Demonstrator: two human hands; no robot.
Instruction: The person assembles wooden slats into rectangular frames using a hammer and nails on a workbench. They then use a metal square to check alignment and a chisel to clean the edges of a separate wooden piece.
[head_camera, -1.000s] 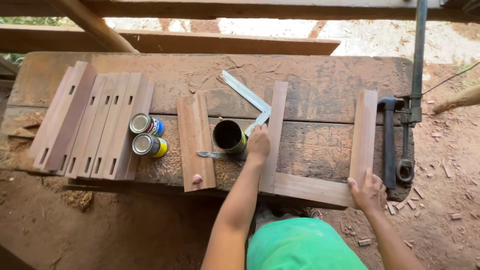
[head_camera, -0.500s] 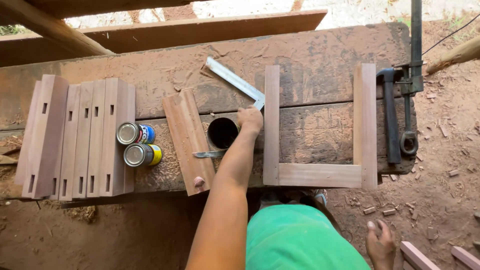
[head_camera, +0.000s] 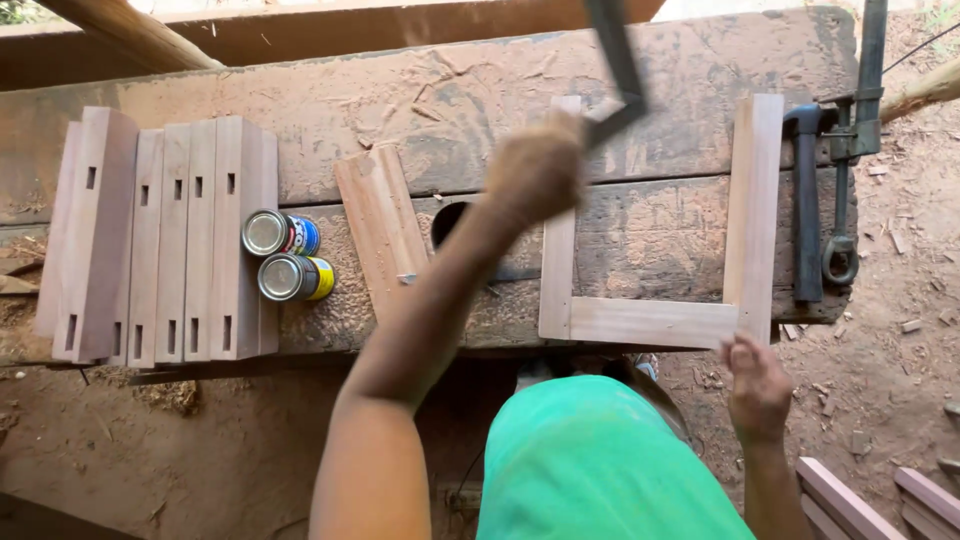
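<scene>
One metal try square (head_camera: 618, 70) is lifted above the U-shaped wooden frame (head_camera: 652, 322), its blurred blade angled up past the top edge of the view, gripped in the closed fingers of the left hand (head_camera: 537, 168) over the frame's left upright. The right hand (head_camera: 757, 382) sits just below the frame's lower right corner, fingertips at the workbench (head_camera: 420, 110) edge; motion blur leaves it unclear whether they are curled or spread. The raised left forearm crosses in front of the frame's left side and hides most of a dark open cup (head_camera: 450, 222) standing just left of it. Further left of the frame lies a short loose board (head_camera: 382, 232), tilted, then two tins (head_camera: 282, 255) lying on their sides, one above the other, and beyond them a row of mortised wooden pieces (head_camera: 160, 240) packed side by side. Right of the frame, a dark hammer (head_camera: 805, 200) and a metal clamp (head_camera: 850, 170) lie at the bench's end. Below the frame, wood offcuts (head_camera: 880, 495) rest on the dirt floor.
</scene>
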